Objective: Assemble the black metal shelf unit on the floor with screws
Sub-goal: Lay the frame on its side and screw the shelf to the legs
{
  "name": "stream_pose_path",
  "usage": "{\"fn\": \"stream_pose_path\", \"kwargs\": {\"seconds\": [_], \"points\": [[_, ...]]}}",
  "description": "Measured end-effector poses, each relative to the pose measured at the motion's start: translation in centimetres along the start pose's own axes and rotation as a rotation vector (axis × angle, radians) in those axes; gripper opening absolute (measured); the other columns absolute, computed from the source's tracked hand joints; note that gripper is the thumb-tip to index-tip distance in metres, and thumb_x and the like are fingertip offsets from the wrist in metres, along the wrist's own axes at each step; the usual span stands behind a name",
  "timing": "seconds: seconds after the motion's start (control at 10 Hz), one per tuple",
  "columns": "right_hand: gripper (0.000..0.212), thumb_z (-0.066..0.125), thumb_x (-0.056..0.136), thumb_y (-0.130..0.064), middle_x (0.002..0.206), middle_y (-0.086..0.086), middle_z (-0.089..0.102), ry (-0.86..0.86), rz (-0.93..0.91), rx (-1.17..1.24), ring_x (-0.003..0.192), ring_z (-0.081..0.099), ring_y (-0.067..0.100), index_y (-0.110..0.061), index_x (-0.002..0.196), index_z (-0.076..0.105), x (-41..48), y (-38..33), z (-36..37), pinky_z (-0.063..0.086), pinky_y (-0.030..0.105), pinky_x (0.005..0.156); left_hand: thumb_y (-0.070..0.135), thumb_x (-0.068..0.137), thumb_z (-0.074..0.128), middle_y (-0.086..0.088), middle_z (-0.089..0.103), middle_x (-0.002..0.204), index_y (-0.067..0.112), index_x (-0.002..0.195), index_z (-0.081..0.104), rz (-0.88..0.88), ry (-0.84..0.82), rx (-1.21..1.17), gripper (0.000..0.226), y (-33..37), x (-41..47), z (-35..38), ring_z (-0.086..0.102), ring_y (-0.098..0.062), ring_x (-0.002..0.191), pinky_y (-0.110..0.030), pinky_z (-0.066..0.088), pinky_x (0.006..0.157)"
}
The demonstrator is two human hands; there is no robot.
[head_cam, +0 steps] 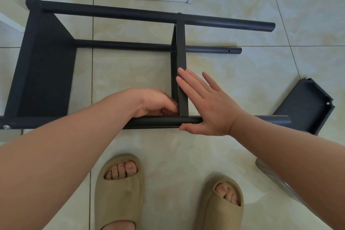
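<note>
Black shelf unit [46,65], long axis left-right, free ends rightward; right hand [207,106] flat, left hand [153,102] curled, grip unclear.

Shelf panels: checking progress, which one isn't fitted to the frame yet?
The loose panel at far right, lying alone on the tiles; the other two stand between the poles.

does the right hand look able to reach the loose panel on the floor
Probably yes: the loose panel lies just right of the right hand, with only bare floor between, and that hand is open, holding nothing.
</note>
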State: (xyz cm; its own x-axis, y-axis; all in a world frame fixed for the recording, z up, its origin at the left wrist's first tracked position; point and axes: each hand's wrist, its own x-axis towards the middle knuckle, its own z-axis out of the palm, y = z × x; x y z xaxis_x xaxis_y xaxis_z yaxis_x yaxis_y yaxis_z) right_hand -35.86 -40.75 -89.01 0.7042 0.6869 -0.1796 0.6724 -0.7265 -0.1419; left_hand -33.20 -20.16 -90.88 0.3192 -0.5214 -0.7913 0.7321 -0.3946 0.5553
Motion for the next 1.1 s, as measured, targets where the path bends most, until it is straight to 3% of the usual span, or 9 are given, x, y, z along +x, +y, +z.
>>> {"fn": "stream_pose_path", "kwargs": {"seconds": [0.1, 0.3, 0.4, 0.6, 0.7, 0.8, 1.1], "points": [[0.108, 0.036, 0.087, -0.08, 0.171, 0.006, -0.003, 0.005, -0.001, 0.003, 0.157, -0.006, 0.021, -0.007, 0.162, 0.007, 0.0, -0.01, 0.0, 0.009, 0.052, 0.126, 0.001, 0.094, 0.052, -0.011, 0.075, 0.092, 0.005, 0.098, 0.073, -0.013, -0.043, -0.031, 0.021, 0.0, -0.21, -0.11, 0.07, -0.021, 0.086, -0.034, 0.054, 0.088], [0.108, 0.037, 0.087, -0.08, 0.171, 0.006, -0.004, -0.001, -0.001, -0.006, 0.157, -0.007, 0.021, -0.008, 0.162, 0.006, 0.05, 0.04, 0.05, 0.007, 0.052, 0.126, 0.009, 0.094, 0.06, -0.006, 0.074, 0.081, 0.005, 0.098, 0.072, -0.002, 0.034, 0.101, 0.013, 0.25, -0.03, 0.32, 0.07, -0.018, 0.075, -0.03, 0.053, 0.076], [0.108, 0.036, 0.087, -0.08, 0.171, 0.006, -0.004, -0.007, 0.001, -0.01, 0.157, -0.008, 0.021, -0.008, 0.162, 0.006, 0.07, 0.04, 0.05, 0.007, 0.052, 0.126, 0.003, 0.093, 0.059, -0.007, 0.073, 0.077, 0.003, 0.093, 0.07, 0.021, 0.039, 0.058, 0.012, 0.21, 0.04, 0.24, 0.07, -0.019, 0.075, -0.031, 0.054, 0.078], [0.108, 0.038, 0.087, -0.079, 0.171, 0.006, -0.002, 0.007, 0.001, -0.003, 0.157, -0.006, 0.021, -0.007, 0.162, 0.008, 0.03, -0.01, 0.05, 0.007, 0.052, 0.126, 0.004, 0.094, 0.053, -0.014, 0.074, 0.099, 0.002, 0.106, 0.072, -0.026, -0.056, -0.031, 0.022, 0.12, -0.26, -0.06, 0.07, -0.023, 0.089, -0.035, 0.053, 0.091], [0.108, 0.036, 0.087, -0.08, 0.171, 0.006, -0.003, 0.002, 0.001, -0.007, 0.157, -0.007, 0.021, -0.008, 0.162, 0.007, 0.04, -0.02, 0.04, 0.007, 0.051, 0.127, 0.01, 0.094, 0.058, -0.009, 0.075, 0.089, 0.005, 0.102, 0.072, -0.017, -0.015, 0.023, 0.016, 0.3, -0.23, 0.19, 0.071, -0.019, 0.08, -0.03, 0.055, 0.078], [0.108, 0.036, 0.087, -0.08, 0.171, 0.006, -0.003, 0.0, 0.001, -0.007, 0.157, -0.007, 0.021, -0.008, 0.162, 0.007, 0.04, -0.02, 0.03, 0.007, 0.052, 0.126, 0.002, 0.094, 0.056, -0.007, 0.073, 0.077, 0.003, 0.097, 0.069, 0.033, 0.021, 0.039, 0.013, 0.26, -0.07, 0.32, 0.07, -0.016, 0.07, -0.024, 0.055, 0.068], [0.109, 0.037, 0.087, -0.08, 0.171, 0.006, -0.003, -0.002, 0.005, -0.006, 0.157, -0.007, 0.021, -0.008, 0.162, 0.007, 0.0, -0.06, 0.04, 0.008, 0.052, 0.126, 0.008, 0.094, 0.058, -0.014, 0.074, 0.097, 0.0, 0.108, 0.071, -0.029, -0.014, 0.006, 0.022, 0.26, -0.38, 0.19, 0.07, -0.023, 0.087, -0.032, 0.056, 0.082]]}}
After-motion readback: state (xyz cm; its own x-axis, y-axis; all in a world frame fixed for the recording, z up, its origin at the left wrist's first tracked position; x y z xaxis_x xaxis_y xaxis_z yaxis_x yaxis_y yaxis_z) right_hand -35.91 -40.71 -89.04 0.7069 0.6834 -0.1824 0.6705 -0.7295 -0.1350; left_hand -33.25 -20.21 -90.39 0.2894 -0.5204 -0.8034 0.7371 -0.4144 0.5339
